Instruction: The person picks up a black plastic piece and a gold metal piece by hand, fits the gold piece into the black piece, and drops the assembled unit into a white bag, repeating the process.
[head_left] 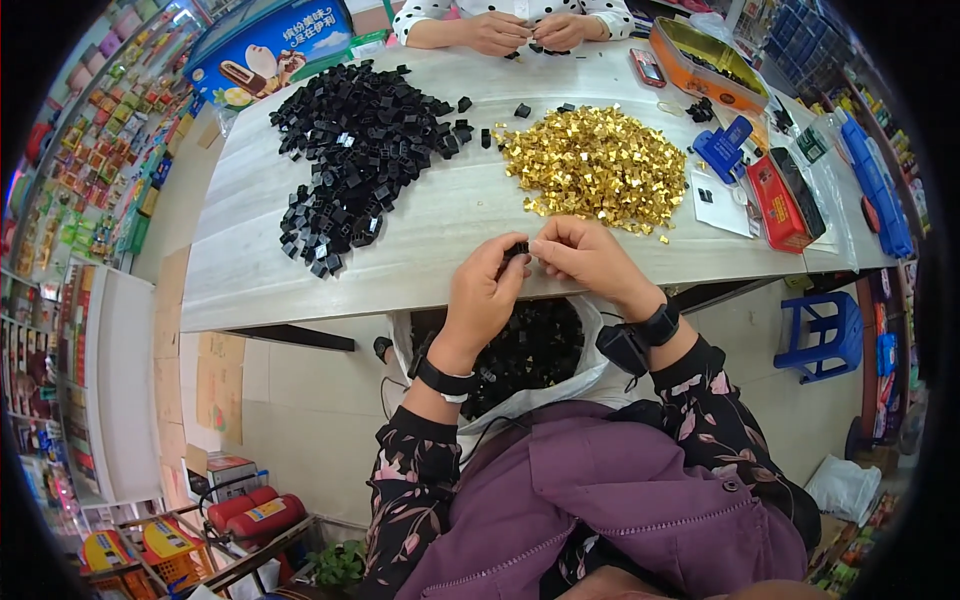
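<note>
Over the table's near edge my left hand (482, 295) is closed in a pinch round a small black plastic part (517, 249). My right hand (585, 262) meets it from the other side, thumb and forefinger pressed together at the part's end. Whatever sits between those right fingertips is hidden. Just beyond my right hand lies a heap of small shiny gold metal pieces (600, 165). A larger heap of black plastic parts (360, 140) spreads to the left, with a few strays between the heaps. Below my hands a white sack (590, 375) holds many black parts.
Across the table (235, 260) another person's hands (525, 35) work with small dark pieces. To the right lie an orange tin (690, 70), a red box (780, 205) and a blue holder (725, 150). A blue stool (822, 335) stands on the floor at right.
</note>
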A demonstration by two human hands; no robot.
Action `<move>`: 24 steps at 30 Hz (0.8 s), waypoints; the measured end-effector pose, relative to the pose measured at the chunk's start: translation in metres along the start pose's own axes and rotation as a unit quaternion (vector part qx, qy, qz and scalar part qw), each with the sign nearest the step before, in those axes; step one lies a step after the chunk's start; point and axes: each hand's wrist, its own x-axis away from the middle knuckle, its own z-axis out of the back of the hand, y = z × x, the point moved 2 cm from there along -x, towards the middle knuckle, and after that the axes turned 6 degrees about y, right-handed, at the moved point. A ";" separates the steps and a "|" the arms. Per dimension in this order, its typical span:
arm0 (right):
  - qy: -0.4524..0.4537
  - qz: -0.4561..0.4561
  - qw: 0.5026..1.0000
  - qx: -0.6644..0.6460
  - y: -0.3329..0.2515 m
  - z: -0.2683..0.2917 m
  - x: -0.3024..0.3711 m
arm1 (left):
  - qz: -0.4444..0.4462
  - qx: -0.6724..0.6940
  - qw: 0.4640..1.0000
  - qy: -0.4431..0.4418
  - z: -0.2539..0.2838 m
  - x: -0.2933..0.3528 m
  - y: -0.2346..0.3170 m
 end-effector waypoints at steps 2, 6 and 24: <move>-0.013 0.006 1.000 0.027 0.003 0.003 0.000 | -0.021 -0.032 0.999 0.000 0.000 0.000 -0.001; -0.032 -0.021 0.998 0.039 -0.006 -0.001 -0.003 | -0.062 -0.021 0.998 0.002 0.002 -0.002 -0.001; 0.163 0.254 0.839 0.453 -0.005 0.022 0.005 | 0.054 0.098 0.992 0.062 0.001 -0.008 0.003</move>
